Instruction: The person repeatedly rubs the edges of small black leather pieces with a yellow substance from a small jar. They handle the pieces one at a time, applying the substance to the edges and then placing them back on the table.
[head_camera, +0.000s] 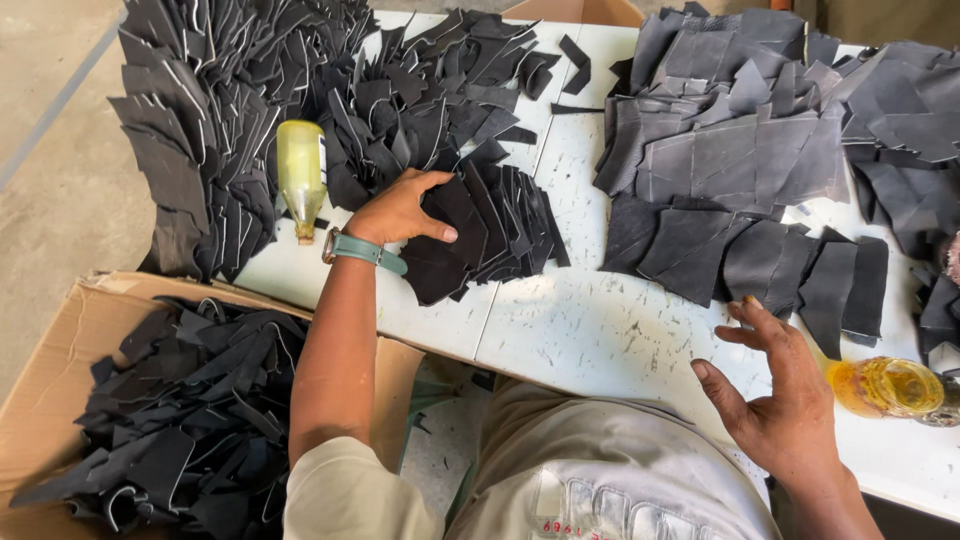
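My left hand rests on a fanned stack of black leather pieces on the white table, fingers curled over the stack's near edge. A teal watch sits on that wrist. My right hand hovers over the table's near edge with fingers spread, holding nothing. It is close to a row of dark grey leather pieces laid flat and overlapping.
A yellowish plastic bottle lies on the table left of my left hand. An amber glass jar stands by my right hand. A cardboard box of black scraps sits at lower left. More leather piles cover the table's far side.
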